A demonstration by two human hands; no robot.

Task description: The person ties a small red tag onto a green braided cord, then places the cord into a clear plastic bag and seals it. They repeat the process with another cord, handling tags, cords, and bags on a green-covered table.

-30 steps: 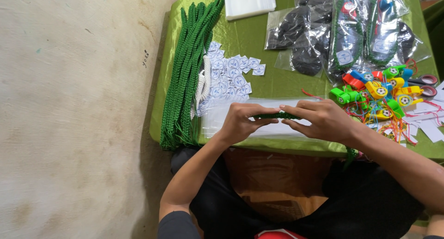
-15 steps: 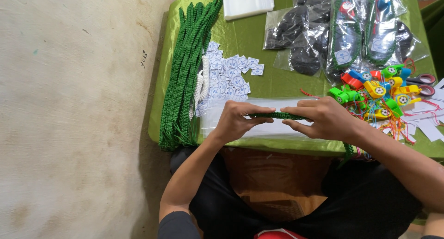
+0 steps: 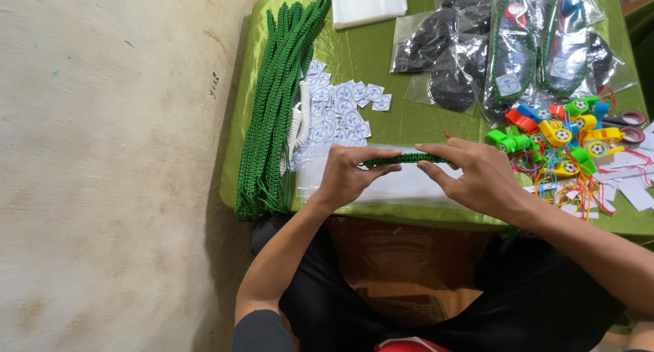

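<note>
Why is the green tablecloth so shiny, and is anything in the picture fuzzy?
Head view: the green tablecloth gleams because soft daylight bounces off its satin surface; the clear bags show white glare too. The left hand, right hand and green cord look sharp, with only faint shadows beneath them.

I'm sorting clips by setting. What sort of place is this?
Probably a small home packing station: a low green-clothed table on a bare concrete floor, with braided green cords, colourful plastic whistles and filled clear bags.

Bare green cloth (image 3: 381, 59) lies open ahead; green cords (image 3: 279, 100) block left, whistles (image 3: 558, 134) right.
</note>
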